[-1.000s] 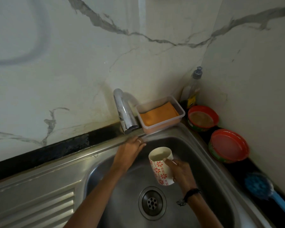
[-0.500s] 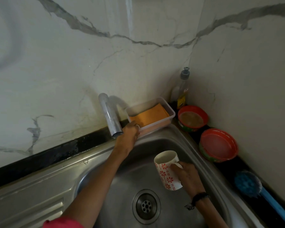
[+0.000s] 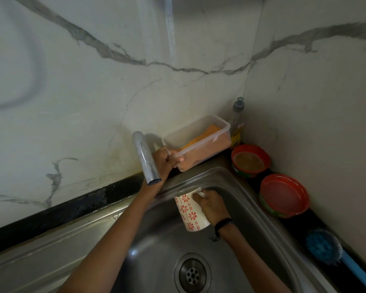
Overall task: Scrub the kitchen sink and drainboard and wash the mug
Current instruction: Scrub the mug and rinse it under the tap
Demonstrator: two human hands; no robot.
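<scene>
A white mug [image 3: 187, 211] with red flower prints hangs tilted over the steel sink [image 3: 251, 210], its mouth pointing up and away under the tap spout [image 3: 146, 160]. My right hand [image 3: 212, 206] grips it by the handle. Behind the spout, my left hand [image 3: 164, 162] has its fingers curled round a small silver piece that looks like the tap handle. No water shows at the spout. The drain [image 3: 192, 274] sits in the basin floor, and the ribbed drainboard [image 3: 40, 265] lies to the left.
A clear plastic box [image 3: 218, 125] with an orange cloth stands behind the sink, right next to my left hand. A soap bottle [image 3: 238, 121] fills the corner. Two red bowls [image 3: 250, 160] [image 3: 283, 195] and a blue dish brush [image 3: 323, 248] line the right ledge. Marble walls close off the back and right.
My left hand rose from the sink's back rim to the tap base behind the spout. My right hand lifted the mug toward the spout and tipped it over.
</scene>
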